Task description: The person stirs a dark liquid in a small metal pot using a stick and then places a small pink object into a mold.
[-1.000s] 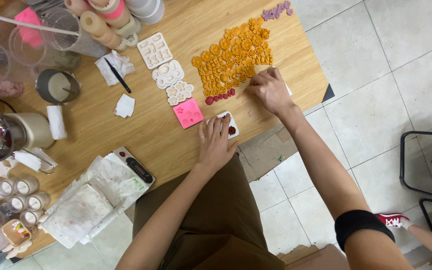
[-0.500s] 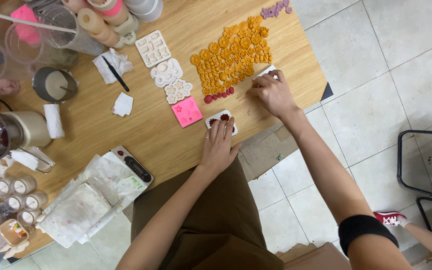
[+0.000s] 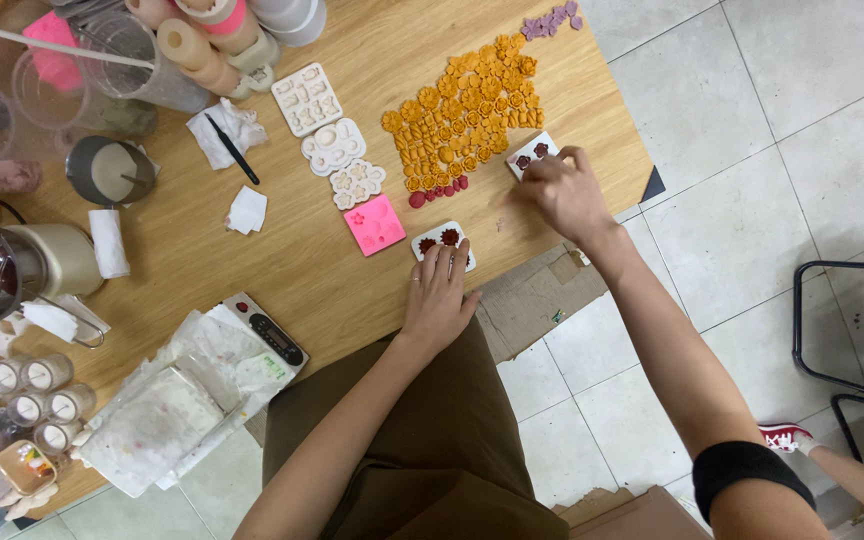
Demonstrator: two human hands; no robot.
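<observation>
Two bare hands work at the near right edge of a wooden bench (image 3: pixel 252 260). The left hand (image 3: pixel 439 300) lies flat with its fingers spread and pressed on the near end of a small white mould (image 3: pixel 442 240) that holds dark red flower shapes; the mould sits at the bench's near edge, just right of a pink mould (image 3: pixel 374 224). The right hand (image 3: pixel 564 195) is curled with its fingertips bunched on a second white mould (image 3: pixel 530 152), which also carries dark red pieces and lies just beside the bench's right edge; whether the fingers pinch a piece or only press on it cannot be told. Between and beyond the two hands, a broad patch of orange cast pieces (image 3: pixel 467 115) is laid out in rows, with a few red pieces (image 3: pixel 432 194) at its near side and some purple ones (image 3: pixel 549 20) at the far right corner. Three more white moulds (image 3: pixel 332 145) run in a line left of the orange patch. Further left are crumpled tissue with a dark tool (image 3: pixel 232 148), clear cups (image 3: pixel 22 80), a metal cup (image 3: pixel 107 172) and a digital scale (image 3: pixel 270 335) beside plastic wrapping.
</observation>
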